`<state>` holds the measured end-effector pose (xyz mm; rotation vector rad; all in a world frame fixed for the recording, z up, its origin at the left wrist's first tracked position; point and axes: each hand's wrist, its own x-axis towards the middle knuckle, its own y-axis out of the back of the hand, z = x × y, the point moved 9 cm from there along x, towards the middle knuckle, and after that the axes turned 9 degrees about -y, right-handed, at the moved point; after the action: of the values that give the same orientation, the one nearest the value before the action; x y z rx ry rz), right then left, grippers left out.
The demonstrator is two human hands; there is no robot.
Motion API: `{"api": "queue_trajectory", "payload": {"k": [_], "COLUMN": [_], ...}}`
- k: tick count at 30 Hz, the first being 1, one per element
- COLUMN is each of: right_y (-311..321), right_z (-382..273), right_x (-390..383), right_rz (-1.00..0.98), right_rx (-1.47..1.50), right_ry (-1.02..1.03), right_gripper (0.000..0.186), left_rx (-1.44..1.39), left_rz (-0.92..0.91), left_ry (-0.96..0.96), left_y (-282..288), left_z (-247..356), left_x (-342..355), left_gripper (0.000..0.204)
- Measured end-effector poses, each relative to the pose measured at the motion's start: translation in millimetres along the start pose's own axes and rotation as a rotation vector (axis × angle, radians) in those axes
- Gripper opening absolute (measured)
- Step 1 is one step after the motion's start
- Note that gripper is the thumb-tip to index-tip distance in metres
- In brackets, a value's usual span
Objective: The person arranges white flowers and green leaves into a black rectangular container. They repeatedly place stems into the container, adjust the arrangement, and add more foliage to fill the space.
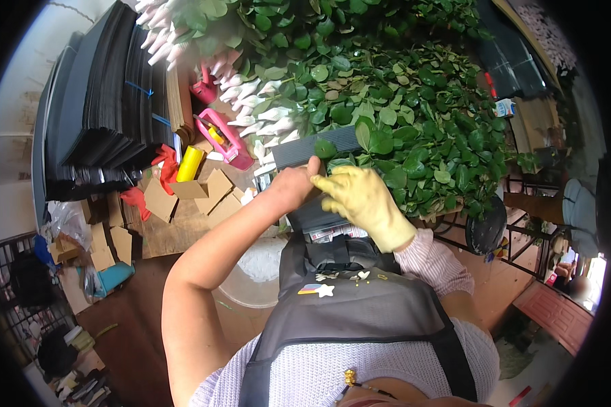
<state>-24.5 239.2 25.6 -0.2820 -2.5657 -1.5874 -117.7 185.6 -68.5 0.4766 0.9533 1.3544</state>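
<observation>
A dark grey corrugated sheet lies at the table's near edge, directly in front of me, its lower part bent down toward my apron. My bare left hand is closed on this sheet, thumb up, the other fingers mostly hidden. Beside it, my right hand wears a yellow rubber glove. Its fingers are curled in, with the foremost fingertips at my left thumb; whatever they pinch is hidden. Green leafy stems are heaped beyond the sheet, and one leaf overlaps it. Flower heads in white sleeves point left from the heap.
Left on the wooden table are pink tape dispensers, a yellow roll, red plastic and cardboard pieces. Tall stacks of black sheets stand behind them. A black round stool and another person's leg are at right.
</observation>
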Motion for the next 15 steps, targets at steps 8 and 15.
{"api": "queue_trajectory", "payload": {"k": [8,15], "right_y": [-44.4,-10.6], "right_z": [57.6,36.0], "right_x": [17.7,35.7], "right_rz": [0.042,-0.005], "right_rx": [0.218,0.211], "right_ry": [-0.274,-0.332], "right_gripper": [0.011,0.013], "left_rx": [0.376,0.338], "left_rz": [0.341,0.377], "left_ry": [-0.562,-0.469], "left_y": [21.1,-26.9], "left_z": [65.8,54.4], "left_x": [-61.3,-72.0], "left_gripper": [0.041,0.053]}}
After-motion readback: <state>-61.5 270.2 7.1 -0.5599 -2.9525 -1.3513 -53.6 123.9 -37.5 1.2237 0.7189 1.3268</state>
